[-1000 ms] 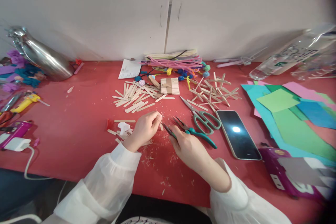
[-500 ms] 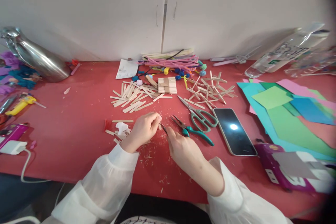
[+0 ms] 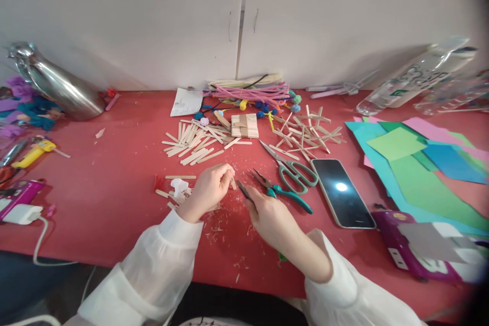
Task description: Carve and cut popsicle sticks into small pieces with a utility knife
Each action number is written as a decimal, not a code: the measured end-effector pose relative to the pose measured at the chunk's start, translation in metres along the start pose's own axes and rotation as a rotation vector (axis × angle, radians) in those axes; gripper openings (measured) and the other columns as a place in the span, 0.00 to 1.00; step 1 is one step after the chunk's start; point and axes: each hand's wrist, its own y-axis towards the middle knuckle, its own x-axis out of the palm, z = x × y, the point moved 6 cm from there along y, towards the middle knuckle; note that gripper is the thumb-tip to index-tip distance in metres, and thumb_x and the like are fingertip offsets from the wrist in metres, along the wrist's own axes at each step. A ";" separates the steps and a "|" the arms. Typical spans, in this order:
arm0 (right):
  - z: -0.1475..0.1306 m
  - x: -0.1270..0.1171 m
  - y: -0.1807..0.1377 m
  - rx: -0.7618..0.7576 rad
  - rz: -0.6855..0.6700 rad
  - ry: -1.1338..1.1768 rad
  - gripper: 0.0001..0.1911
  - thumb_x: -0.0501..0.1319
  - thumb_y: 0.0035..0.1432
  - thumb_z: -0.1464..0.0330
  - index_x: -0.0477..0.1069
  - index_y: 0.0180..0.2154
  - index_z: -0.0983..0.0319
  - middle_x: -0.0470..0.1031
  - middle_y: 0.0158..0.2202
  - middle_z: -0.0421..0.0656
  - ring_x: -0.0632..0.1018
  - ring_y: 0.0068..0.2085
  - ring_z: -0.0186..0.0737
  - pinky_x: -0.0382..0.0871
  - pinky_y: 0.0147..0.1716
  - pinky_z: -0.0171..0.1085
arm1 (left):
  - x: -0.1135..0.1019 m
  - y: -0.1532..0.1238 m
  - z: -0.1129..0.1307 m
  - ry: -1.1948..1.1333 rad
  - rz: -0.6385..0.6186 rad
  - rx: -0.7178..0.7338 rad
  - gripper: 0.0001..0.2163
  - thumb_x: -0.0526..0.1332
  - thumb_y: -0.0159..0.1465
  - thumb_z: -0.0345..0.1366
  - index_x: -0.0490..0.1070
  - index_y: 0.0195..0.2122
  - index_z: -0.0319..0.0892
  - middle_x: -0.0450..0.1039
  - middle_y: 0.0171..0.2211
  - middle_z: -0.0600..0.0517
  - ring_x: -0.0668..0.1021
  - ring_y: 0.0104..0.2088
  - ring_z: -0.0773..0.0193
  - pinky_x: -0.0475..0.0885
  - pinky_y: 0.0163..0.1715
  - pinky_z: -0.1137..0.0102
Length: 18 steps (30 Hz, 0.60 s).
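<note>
Sleeves (image 3: pixel 143 260), white and loose, run off the bottom edge. Beyond their cuffs, a green scrap (image 3: pixel 281 256) peeks from under the right forearm, too covered to identify, and pale shavings (image 3: pixel 240 265) dot the red surface (image 3: pixel 126 204). The right hand (image 3: pixel 273 214) has its fingers wrapped around a dark tool (image 3: pixel 243 189); the palm hides the handle, so its kind is unclear. The left hand (image 3: pixel 212 186) has its fingers clenched on a wooden stick (image 3: pixel 234 183), of which only a short end shows, just beside the tool's tip; whether they touch cannot be told. Left of that wrist, a crumpled white piece (image 3: pixel 179 187) covers parts of other sticks.

Right of the tool lie pliers (image 3: pixel 292 198), partly behind the right hand, then scissors (image 3: pixel 298 175) and a phone (image 3: pixel 344 193) with glare on its screen. Farther back are loose sticks (image 3: pixel 194 140), a banded bundle (image 3: pixel 244 126) and tangled pipe cleaners (image 3: pixel 248 91). The lettering on a clear bottle (image 3: pixel 414 79) is hard to read.
</note>
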 end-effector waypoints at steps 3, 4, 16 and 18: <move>0.000 0.003 -0.003 -0.015 0.018 -0.185 0.16 0.50 0.57 0.74 0.67 0.46 0.66 0.77 0.28 0.48 0.77 0.25 0.41 0.57 0.18 0.31 | 0.001 -0.001 -0.001 0.010 0.001 -0.009 0.12 0.47 0.67 0.36 0.62 0.27 0.42 0.62 0.20 0.56 0.66 0.20 0.69 0.57 0.23 0.75; -0.001 0.004 -0.003 -0.027 0.015 -0.210 0.16 0.50 0.57 0.75 0.67 0.47 0.66 0.77 0.29 0.49 0.77 0.26 0.41 0.57 0.18 0.31 | 0.002 -0.001 -0.001 0.010 0.003 -0.008 0.13 0.47 0.67 0.36 0.62 0.27 0.42 0.63 0.20 0.56 0.66 0.20 0.69 0.57 0.23 0.75; -0.010 0.002 -0.003 0.007 -0.088 -0.325 0.21 0.50 0.56 0.76 0.64 0.53 0.66 0.78 0.35 0.51 0.79 0.26 0.43 0.63 0.18 0.34 | 0.005 -0.004 -0.001 0.054 -0.025 -0.015 0.14 0.46 0.67 0.39 0.65 0.28 0.41 0.68 0.23 0.54 0.70 0.24 0.66 0.59 0.25 0.74; -0.012 0.002 -0.002 0.024 -0.131 -0.337 0.23 0.50 0.56 0.77 0.62 0.54 0.68 0.78 0.35 0.52 0.79 0.27 0.44 0.64 0.19 0.34 | 0.005 -0.004 0.000 0.050 -0.042 -0.019 0.14 0.46 0.67 0.39 0.65 0.28 0.41 0.68 0.22 0.54 0.71 0.23 0.66 0.59 0.25 0.74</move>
